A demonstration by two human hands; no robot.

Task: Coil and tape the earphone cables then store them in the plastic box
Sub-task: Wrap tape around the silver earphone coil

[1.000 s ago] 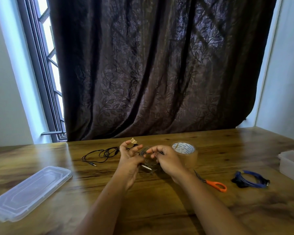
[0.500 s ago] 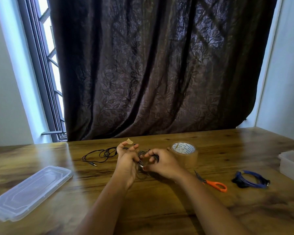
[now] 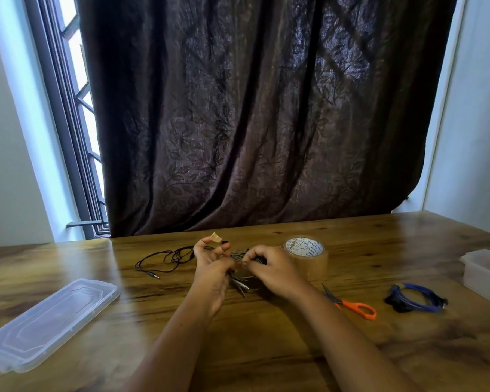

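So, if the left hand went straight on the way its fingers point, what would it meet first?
Probably the loose black earphone cable, lying on the table just beyond the left hand. If the hand is raised it might pass over, with the dark curtain next. Depth is unclear here.

Both hands meet over the middle of the table (image 3: 266,349), the left hand (image 3: 212,270) and right hand (image 3: 272,268) together holding a cable coil (image 3: 239,281) just above the tabletop, a tape scrap (image 3: 216,238) stuck on a raised left fingertip. A loose earphone cable (image 3: 167,257) lies behind and left of them, and the lid (image 3: 48,321) sits at the near left. The tape roll (image 3: 309,253) stands just behind the right hand. To the right come the scissors (image 3: 351,305), then a finished bundle (image 3: 413,298), then the plastic box (image 3: 487,270) at the table's right edge. A curtain (image 3: 266,123) hangs behind the table, with the window (image 3: 77,108) to its left.
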